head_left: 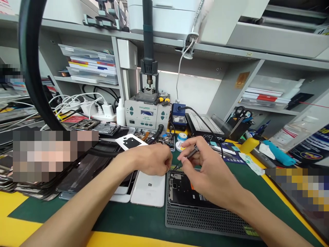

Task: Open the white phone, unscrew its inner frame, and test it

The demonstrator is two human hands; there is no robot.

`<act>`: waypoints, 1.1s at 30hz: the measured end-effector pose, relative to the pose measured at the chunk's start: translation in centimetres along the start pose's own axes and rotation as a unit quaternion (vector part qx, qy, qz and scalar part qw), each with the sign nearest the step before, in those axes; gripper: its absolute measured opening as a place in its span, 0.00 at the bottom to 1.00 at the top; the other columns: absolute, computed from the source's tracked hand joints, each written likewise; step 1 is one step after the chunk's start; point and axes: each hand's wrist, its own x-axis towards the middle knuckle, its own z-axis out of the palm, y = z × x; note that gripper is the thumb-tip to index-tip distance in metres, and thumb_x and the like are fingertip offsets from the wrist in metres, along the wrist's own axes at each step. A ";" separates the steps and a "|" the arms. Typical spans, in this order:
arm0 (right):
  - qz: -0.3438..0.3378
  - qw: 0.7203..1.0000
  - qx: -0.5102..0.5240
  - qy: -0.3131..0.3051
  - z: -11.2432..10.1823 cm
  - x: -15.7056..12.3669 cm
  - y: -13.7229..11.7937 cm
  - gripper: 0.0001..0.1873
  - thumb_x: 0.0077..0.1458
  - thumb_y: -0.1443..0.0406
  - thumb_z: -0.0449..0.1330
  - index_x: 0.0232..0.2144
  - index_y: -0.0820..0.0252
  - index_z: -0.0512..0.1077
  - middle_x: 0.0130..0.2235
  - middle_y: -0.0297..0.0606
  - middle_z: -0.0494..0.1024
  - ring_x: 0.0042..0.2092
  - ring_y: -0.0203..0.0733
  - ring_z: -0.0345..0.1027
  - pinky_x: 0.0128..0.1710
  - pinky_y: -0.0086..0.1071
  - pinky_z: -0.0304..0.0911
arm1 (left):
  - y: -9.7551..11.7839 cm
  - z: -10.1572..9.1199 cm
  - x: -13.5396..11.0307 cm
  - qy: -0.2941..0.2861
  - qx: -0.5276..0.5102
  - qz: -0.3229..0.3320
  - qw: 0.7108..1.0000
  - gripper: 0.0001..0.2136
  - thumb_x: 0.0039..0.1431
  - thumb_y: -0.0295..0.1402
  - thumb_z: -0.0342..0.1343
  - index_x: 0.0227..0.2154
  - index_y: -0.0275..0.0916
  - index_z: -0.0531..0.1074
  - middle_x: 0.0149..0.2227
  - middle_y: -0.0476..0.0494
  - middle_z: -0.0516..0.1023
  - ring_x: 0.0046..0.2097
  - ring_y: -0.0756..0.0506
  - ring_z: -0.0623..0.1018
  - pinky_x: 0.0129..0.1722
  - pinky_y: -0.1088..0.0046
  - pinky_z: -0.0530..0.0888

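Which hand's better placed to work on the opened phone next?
Likely the right hand: it holds a pen-like tool, tip near the opened phone. The left hand is curled nearby, its grip hidden.

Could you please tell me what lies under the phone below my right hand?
The phone lies on a dark honeycomb mat, which rests on a green mat. The surface directly beneath the phone is covered.
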 end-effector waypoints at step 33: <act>-0.056 0.941 -0.318 -0.103 -0.8 2.4 -2.6 0.08 0.62 0.63 0.56 0.41 0.55 0.59 0.23 0.29 0.70 0.23 0.41 0.62 0.23 0.33 0.46 | -1.4 0.9 0.7 0.024 -0.022 0.043 0.999 0.06 0.49 0.30 0.54 0.20 0.40 0.65 0.20 0.48 0.68 0.25 0.46 0.68 0.24 0.69 0.62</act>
